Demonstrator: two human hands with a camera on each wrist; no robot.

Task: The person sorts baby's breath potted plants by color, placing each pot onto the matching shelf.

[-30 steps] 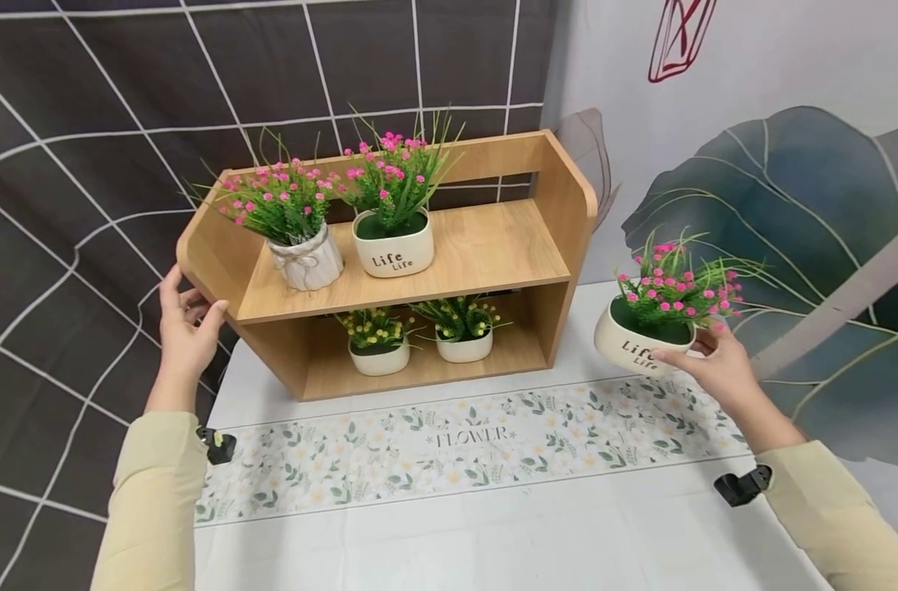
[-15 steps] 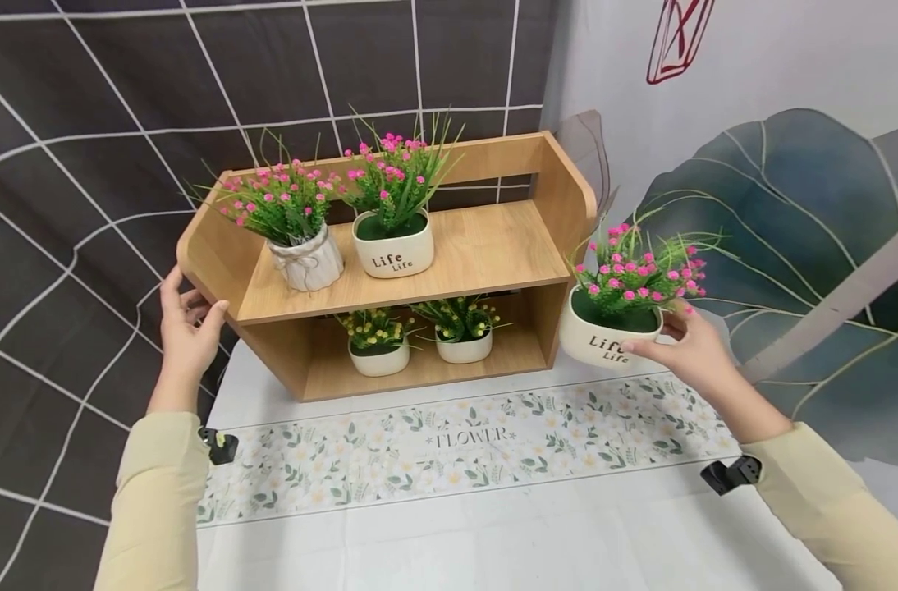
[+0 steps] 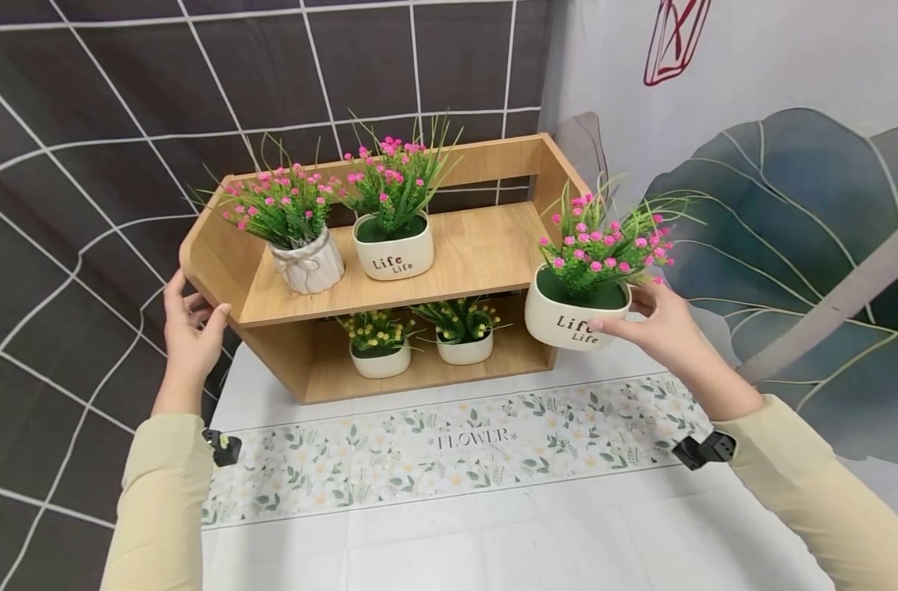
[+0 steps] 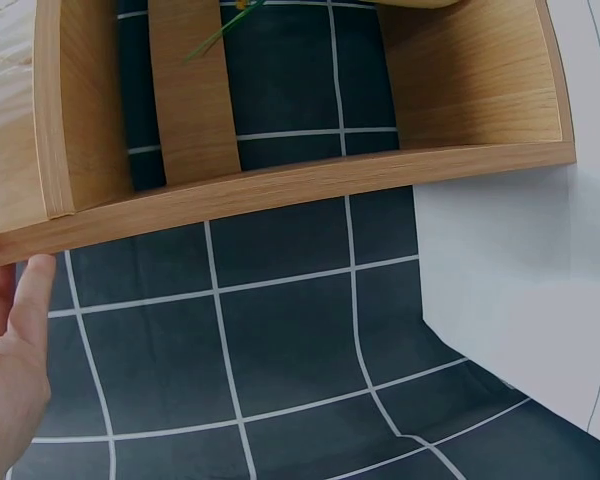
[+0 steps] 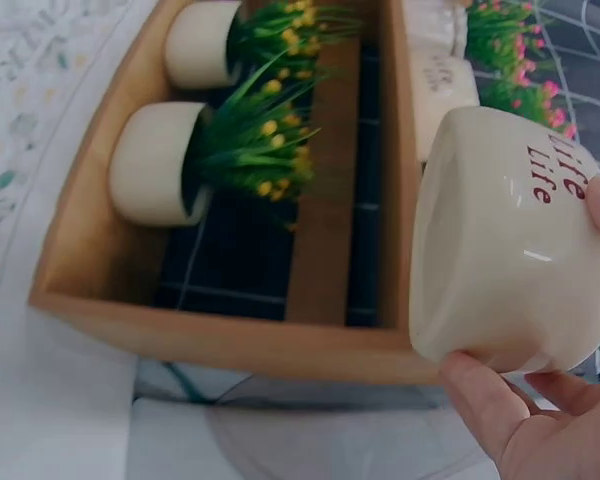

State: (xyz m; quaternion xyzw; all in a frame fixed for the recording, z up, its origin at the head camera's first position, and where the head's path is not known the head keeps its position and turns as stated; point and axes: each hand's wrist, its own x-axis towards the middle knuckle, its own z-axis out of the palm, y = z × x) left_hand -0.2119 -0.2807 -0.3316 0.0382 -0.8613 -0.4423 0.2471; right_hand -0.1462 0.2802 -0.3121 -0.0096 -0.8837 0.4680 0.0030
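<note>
My right hand (image 3: pixel 659 320) holds a cream oval flower pot (image 5: pixel 520 250) marked "Life Life", thumb on its lettered front and fingers at the other side. Pink artificial flowers (image 3: pixel 600 246) fill it. It is raised in front of the right side panel of a two-tier wooden shelf (image 3: pixel 486 246). At the shelf's left panel, my left hand (image 3: pixel 194 332) grips the edge with thumb and fingers. On the upper tier stand a whitish pot tied with twine (image 3: pixel 309 264) and a matching "Life" pot (image 3: pixel 395 253), both with pink flowers.
Two small cream pots with yellow flowers, a left one (image 3: pixel 381 361) and a right one (image 3: pixel 465 348), stand on the lower tier. A floral runner (image 3: pixel 471 455) lies across the white table before the shelf. A dark gridded cloth (image 3: pixel 72 246) hangs behind.
My right hand has carried the pink-flowered pot leftward and slightly up, from right of the shelf to in front of its right panel. The left hand stays on the shelf.
</note>
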